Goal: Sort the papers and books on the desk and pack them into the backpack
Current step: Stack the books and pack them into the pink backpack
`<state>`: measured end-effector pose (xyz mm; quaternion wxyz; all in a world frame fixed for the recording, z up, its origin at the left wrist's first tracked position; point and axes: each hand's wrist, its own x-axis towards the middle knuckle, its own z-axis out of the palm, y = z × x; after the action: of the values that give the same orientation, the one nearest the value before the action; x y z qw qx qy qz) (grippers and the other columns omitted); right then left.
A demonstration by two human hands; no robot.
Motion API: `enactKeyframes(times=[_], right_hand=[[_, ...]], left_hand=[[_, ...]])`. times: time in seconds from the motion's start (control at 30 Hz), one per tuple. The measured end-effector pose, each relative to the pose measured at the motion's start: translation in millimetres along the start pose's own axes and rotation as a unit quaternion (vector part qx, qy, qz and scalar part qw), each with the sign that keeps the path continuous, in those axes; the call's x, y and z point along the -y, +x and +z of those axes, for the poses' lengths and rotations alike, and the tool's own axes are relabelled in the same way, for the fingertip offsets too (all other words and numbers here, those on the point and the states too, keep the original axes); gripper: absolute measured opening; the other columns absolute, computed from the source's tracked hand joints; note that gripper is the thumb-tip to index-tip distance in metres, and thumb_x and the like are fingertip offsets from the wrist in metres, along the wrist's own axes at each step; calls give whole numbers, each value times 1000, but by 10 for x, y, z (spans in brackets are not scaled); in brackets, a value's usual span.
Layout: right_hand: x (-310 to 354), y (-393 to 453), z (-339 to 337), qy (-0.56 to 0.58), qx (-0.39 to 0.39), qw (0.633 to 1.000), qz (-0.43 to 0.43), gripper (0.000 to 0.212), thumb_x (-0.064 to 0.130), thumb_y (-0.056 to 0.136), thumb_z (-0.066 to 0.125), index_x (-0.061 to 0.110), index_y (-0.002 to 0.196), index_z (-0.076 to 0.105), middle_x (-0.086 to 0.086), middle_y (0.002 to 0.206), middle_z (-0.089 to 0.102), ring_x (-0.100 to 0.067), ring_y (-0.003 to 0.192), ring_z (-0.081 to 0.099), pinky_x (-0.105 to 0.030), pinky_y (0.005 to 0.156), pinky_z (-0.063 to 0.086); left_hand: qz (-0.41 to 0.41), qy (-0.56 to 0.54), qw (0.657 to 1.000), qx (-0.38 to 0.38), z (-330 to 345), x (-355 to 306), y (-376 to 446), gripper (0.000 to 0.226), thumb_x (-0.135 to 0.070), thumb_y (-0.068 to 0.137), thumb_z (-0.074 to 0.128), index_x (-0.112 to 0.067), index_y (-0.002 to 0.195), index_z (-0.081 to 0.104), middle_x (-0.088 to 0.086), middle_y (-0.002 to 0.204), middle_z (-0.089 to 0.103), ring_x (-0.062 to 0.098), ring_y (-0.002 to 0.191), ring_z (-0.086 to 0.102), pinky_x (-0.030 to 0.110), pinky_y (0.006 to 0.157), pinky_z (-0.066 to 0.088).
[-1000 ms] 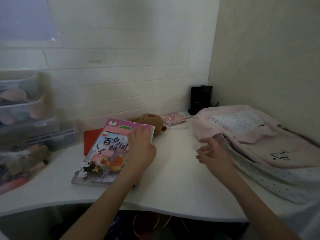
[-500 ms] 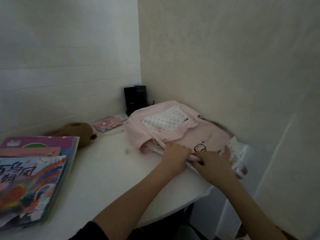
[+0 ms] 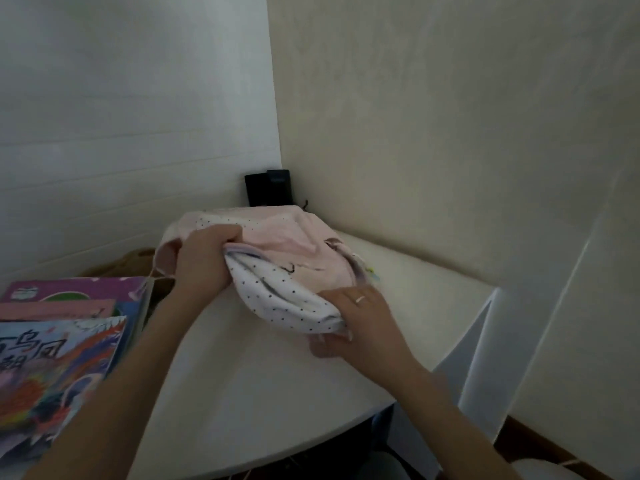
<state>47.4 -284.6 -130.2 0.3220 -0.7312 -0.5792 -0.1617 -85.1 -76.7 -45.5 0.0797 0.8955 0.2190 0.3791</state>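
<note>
- Packing not yet begun: the books [image 3: 65,341] lie stacked at the worktop's [image 3: 242,393] left edge, outside the backpack [image 3: 287,265].
- Left hand [image 3: 202,265] grips its pink top, fingers curled; right hand [image 3: 360,317] pinches the dotted lower edge.
- Left, I judge: open it, load the books.

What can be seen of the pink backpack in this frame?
The backpack is soft pale-pink fabric with a white black-dotted panel and a small dark drawing. It sits crumpled on the white desk near the corner, before a black device. The left hand grips its upper edge; the right hand holds its lower dotted end.
</note>
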Motion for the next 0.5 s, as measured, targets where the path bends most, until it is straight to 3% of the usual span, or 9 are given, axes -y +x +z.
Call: enactKeyframes(times=[0.07,0.17,0.27,0.37,0.43,0.5], right_hand=[[156,99,182,-10,40,998,-37,46,49,66,61,26,105,61,6,93,63,-18,87,57,-32,75,42],[344,147,389,6,90,993,-79,37,48,67,52,23,94,59,2,85,61,-22,79,57,-26,63,37],[504,201,461,66,139,987,-44,34,50,70,55,27,96,58,6,91,63,-17,86,57,-31,68,45],[607,277,389,62,221,973,-39,37,53,67,58,28,94,51,7,89,62,-16,83,58,-34,68,49],[625,352,258,51,334,941,-21,39,44,68,68,30,97,46,8,93,59,-17,84,60,-31,65,47],[624,438,96,40,456,889,11,47,42,70,75,32,101,41,10,98,55,-16,89,60,-28,66,45]], left_hand=[[-54,7,995,78,-53,323,-192,23,1,81,57,-20,70,60,14,77,69,22,75,60,34,73,47],[-66,27,983,171,-65,654,-438,24,6,79,61,-14,82,75,9,84,73,19,77,64,33,76,51],[-85,15,977,193,-114,778,-506,30,5,80,62,-23,80,74,2,77,69,15,72,60,29,76,50],[-59,13,955,290,-225,837,-534,37,-1,80,65,-34,64,59,-11,69,62,5,66,57,18,66,45],[-42,0,923,382,-350,842,-576,17,-5,78,68,-22,79,66,-4,83,67,10,78,62,14,69,45],[-58,-54,872,482,-481,834,-645,34,-6,77,69,-24,107,67,-13,104,67,-1,95,60,11,79,48]])
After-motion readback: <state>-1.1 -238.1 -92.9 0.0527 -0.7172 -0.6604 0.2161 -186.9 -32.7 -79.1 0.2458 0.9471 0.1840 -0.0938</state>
